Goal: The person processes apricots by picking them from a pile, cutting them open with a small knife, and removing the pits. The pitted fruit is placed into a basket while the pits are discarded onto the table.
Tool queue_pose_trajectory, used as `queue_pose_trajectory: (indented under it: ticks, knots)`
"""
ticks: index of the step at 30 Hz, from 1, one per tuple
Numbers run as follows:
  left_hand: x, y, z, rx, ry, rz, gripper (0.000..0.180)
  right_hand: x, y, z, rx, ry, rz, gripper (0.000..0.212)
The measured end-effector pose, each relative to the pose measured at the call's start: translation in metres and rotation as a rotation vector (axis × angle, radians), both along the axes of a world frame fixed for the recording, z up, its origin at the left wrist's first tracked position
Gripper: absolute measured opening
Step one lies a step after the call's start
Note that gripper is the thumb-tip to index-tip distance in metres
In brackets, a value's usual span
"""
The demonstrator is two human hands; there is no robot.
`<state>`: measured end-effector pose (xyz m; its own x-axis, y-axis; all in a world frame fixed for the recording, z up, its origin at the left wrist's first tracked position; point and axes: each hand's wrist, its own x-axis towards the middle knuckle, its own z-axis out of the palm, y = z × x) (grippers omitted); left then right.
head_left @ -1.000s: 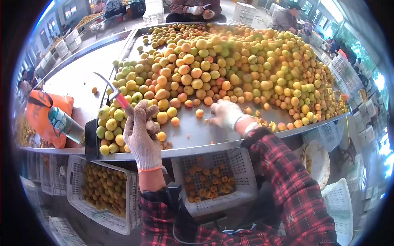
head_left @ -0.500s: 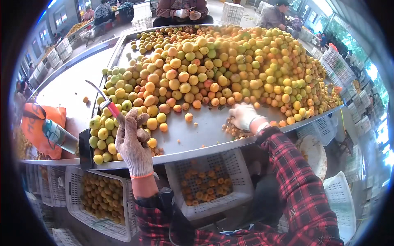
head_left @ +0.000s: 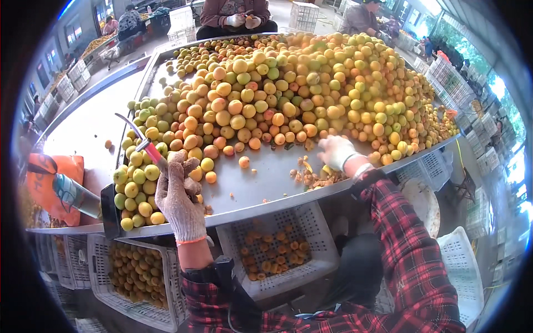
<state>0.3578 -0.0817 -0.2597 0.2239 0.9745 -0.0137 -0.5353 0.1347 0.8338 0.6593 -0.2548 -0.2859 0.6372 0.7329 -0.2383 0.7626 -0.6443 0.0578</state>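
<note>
My left hand [head_left: 180, 191], in a knitted work glove, is closed round the red handle of a small knife with a curved metal blade [head_left: 145, 145]. It hangs at the near left of the table, beside green and yellow apricots [head_left: 139, 188]. Near the front right of the metal table [head_left: 250, 188], my right hand [head_left: 336, 153], in a pale glove, has its fingers extended toward the apricot heap [head_left: 288, 105]; I see nothing held in it. Just left of and below that hand lies a small pile of brownish pits and scraps [head_left: 315, 176].
Below the table edge stand a crate of halved apricots [head_left: 327, 244] and another crate of brownish fruit or pits [head_left: 173, 272]. An orange bag [head_left: 66, 166] lies at left. Across the table sits a person with gloved hands [head_left: 244, 21]. More crates [head_left: 461, 266] stand at right.
My right hand has lifted off the scrap pile and shifted slightly up and right, leaving the pile uncovered. My left hand still holds the knife. The whole view has shifted a little.
</note>
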Motion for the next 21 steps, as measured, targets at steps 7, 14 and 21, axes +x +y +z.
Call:
queue_pose_trajectory:
  ticks: [7,14,21]
  knots:
    - [0.012,-0.006,0.005,0.017,0.049,0.009,0.028,0.015,0.025,-0.027,0.033,-0.014,0.106,0.042]
    - [0.013,-0.008,0.003,0.056,0.067,-0.006,0.029,0.020,-0.002,-0.021,-0.067,0.144,0.180,0.034]
    - [0.012,-0.009,-0.001,0.056,0.097,-0.021,0.030,0.024,-0.074,-0.003,-0.124,0.252,0.084,0.031]
